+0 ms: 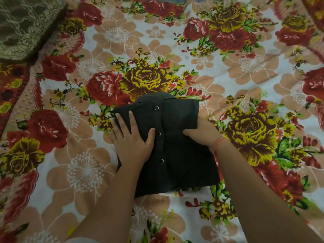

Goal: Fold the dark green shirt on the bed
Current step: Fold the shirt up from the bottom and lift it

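Note:
The dark green shirt (177, 151) lies folded into a compact rectangle in the middle of the bed, its button placket with three snap buttons facing up and the collar at the far end. My left hand (133, 137) rests flat on the shirt's left half, fingers spread. My right hand (201, 134) is at the shirt's right edge; the thumb lies on top and the fingers are tucked under an upper fold of fabric, gripping it. A thin red thread circles my right wrist.
The bed is covered by a floral bedsheet (245, 71) with red and yellow roses on white and peach. A brown patterned pillow (24, 25) lies at the far left corner. The sheet spreads wide on all sides of the shirt.

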